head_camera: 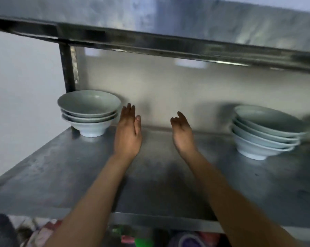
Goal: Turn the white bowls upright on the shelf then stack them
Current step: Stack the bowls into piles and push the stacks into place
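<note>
White bowls all upright, by my judgement little left unless both stacks must merge | on metal shelf: stack of three at its back left, stack of five at its back right | glazed, pale, flared | between stacks my left hand and right hand hover, fingers straight, holding nothing
</note>
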Demonstrator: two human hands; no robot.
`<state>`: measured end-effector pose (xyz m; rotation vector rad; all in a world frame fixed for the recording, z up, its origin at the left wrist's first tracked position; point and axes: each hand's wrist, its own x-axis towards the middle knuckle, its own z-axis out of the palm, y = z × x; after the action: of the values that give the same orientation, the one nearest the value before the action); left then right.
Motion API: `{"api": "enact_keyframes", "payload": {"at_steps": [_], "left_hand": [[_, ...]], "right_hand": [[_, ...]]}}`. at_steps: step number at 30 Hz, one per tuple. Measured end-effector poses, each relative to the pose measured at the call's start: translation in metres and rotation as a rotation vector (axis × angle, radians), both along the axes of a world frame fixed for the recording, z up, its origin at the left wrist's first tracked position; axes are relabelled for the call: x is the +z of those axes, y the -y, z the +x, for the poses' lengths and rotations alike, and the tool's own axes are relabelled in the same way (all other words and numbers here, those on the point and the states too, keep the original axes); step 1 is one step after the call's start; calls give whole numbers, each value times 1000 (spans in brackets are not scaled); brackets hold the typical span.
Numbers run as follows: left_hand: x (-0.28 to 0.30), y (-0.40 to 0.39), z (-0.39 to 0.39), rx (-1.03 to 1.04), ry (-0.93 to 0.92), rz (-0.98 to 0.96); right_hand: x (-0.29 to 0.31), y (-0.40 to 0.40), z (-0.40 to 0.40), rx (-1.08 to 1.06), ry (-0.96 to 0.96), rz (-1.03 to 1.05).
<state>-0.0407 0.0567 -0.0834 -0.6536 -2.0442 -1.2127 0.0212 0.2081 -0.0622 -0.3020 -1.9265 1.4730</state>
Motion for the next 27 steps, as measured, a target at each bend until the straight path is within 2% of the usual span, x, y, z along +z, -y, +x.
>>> {"api": "enact_keyframes", "payload": {"at_steps": [3, 8, 14, 16, 18, 20, 23, 27], "left_hand": [[-1, -55, 25, -111, 56, 21], [12, -130, 69, -261, 123, 73], [32, -222, 106, -391, 160, 101], [32, -252, 116, -425, 201, 165], [30, -275, 127, -453, 278, 254], [28, -295, 135, -489, 341, 308], [27, -316, 139, -500, 342, 284], [32, -333, 120, -420, 276, 190]], "right_hand": [[9, -37, 39, -82, -22, 2], [22, -108, 101, -326, -113, 309], [45, -207, 159, -544, -263, 349], [48, -243, 170, -671, -172, 392], [47, -274, 173, -732, 7, 423], [46, -301, 173, -644, 121, 317], [41, -330, 169, -419, 159, 85], [34, -352, 164, -243, 83, -185]]}}
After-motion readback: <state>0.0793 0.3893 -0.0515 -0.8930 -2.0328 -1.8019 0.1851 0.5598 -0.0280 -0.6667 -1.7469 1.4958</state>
